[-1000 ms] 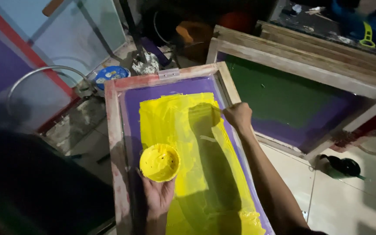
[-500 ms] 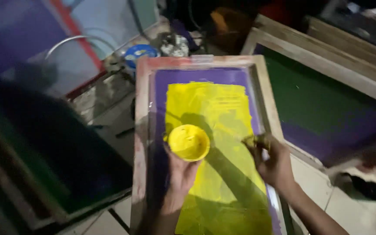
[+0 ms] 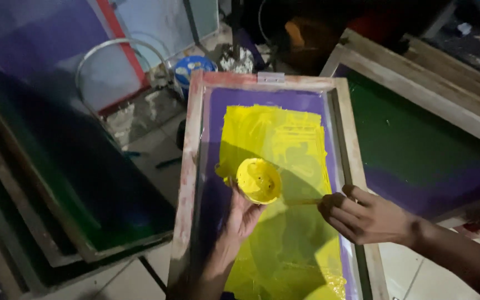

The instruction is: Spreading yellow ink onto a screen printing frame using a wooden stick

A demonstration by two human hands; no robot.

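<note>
- The left hand (image 3: 239,222) grips a small yellow cup (image 3: 258,180) from below, fingers curled up round its base, holding it over the yellow-coated mesh of the wooden screen frame (image 3: 187,166)
- The right hand (image 3: 365,216) is closed in a pinch on a thin yellow-smeared stick (image 3: 302,201), whose tip points toward the cup, just beyond the left fingertips
- The cup's inside is coated with yellow paint; how much remains in it cannot be told
- Risk: the cup sits tilted on the fingers, so if it tips further paint could slop onto the bare purple mesh (image 3: 251,100) above the fingertips, outside the coated patch
- Risk: the stick's end lies close to the mesh; pressing down with it could scratch or puncture the stretched fabric
- Risk: the light is dim, so thin or missed spots in the coat would be hard to judge
- Surface: the frame seems to rest near pale floor tiles (image 3: 123,280), with a dark green screen (image 3: 56,183) beyond the left wrist and another green-and-purple screen (image 3: 418,150) past the right knuckles
- Room: past the frame's far end stand a blue tub (image 3: 193,66) and a curved metal tube (image 3: 115,47), amid dark clutter
</note>
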